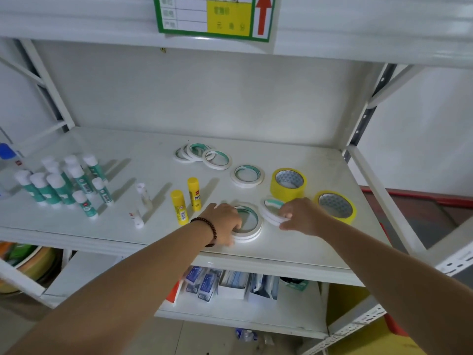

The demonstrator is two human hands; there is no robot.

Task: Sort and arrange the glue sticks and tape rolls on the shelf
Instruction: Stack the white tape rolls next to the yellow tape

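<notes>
Facing label (215, 16) (blurred writing, red arrow)

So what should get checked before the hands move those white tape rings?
1. Left hand grips the flat white tape rolls at the shelf front: ok.
2. Right hand pinches the tilted white tape rolls: ok.
3. Wide yellow tape rolls clear of both hands: ok.
4. Yellow glue sticks upright beside the left wrist: ok.
5. Thin white rolls at the back stacked neatly: not ok.
6. How many rolls each hand holds: cannot tell.
</notes>
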